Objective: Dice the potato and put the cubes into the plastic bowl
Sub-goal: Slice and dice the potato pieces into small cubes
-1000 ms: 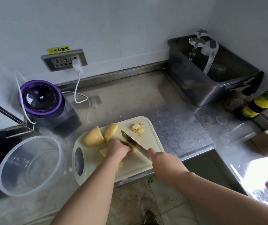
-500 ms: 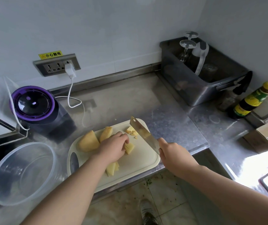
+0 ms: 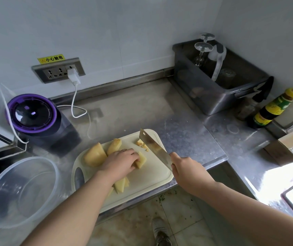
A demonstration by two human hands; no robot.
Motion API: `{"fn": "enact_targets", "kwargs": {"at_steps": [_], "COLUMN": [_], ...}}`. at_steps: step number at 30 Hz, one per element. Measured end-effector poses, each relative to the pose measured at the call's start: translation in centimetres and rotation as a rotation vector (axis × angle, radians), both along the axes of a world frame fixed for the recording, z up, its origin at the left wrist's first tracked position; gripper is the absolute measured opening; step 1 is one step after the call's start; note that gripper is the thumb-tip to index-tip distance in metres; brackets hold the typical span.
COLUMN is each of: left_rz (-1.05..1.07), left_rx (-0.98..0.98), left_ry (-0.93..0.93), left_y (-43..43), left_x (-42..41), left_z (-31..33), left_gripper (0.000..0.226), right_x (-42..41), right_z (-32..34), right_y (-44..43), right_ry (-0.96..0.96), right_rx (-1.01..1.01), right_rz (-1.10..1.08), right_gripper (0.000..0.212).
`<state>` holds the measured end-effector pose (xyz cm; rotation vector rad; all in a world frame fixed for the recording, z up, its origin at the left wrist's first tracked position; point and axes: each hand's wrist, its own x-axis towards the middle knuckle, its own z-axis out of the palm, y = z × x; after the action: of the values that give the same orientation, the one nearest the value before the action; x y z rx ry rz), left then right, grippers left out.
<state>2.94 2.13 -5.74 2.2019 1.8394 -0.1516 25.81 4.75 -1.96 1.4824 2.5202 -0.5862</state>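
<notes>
Trouble comes if the cleaver (image 3: 153, 148) gripped in the right hand (image 3: 186, 172) drops onto the left hand (image 3: 120, 162), curled over 1 potato wedge (image 3: 141, 159) at the board's (image 3: 151, 178) centre.

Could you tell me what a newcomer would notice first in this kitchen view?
The cleaver in the right hand, angled over the cream cutting board at the front of the counter, catches the eye first. Beside it, the left hand grips a potato piece among larger chunks. At far left sits an empty clear plastic bowl.
</notes>
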Motion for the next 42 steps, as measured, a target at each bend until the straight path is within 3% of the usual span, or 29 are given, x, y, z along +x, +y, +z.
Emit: {"fn": "enact_targets", "kwargs": {"at_steps": [11, 27, 34, 42], "left_rz": [-0.119, -0.061, -0.001, 0.113], "left_rx": [0.008, -0.010, -0.124, -0.108], "left_ry": [0.053, 0.002, 0.016, -0.038], "left_y": [0.8, 0.5, 0.5, -0.7], "left_x": [-0.4, -0.5, -0.1, -1.4], "left_z": [-0.1, -0.2, -0.2, 0.8], "left_gripper": [0.023, 0.026, 0.015, 0.008], "right_x": [-0.1, 0.1, -0.2, -0.5], "right_z": [-0.2, -1.0, -1.0, -1.3], "right_y": [0.0, 0.5, 0.7, 1.1], "right_ry": [-0.010, -0.099, -0.087, -0.105], "right_rx": [0.007, -0.074, -0.109, -0.138], "right_rz": [-0.003, 0.030, 0.036, 0.105], "right_gripper": [0.020, 0.025, 0.023, 0.022]}}
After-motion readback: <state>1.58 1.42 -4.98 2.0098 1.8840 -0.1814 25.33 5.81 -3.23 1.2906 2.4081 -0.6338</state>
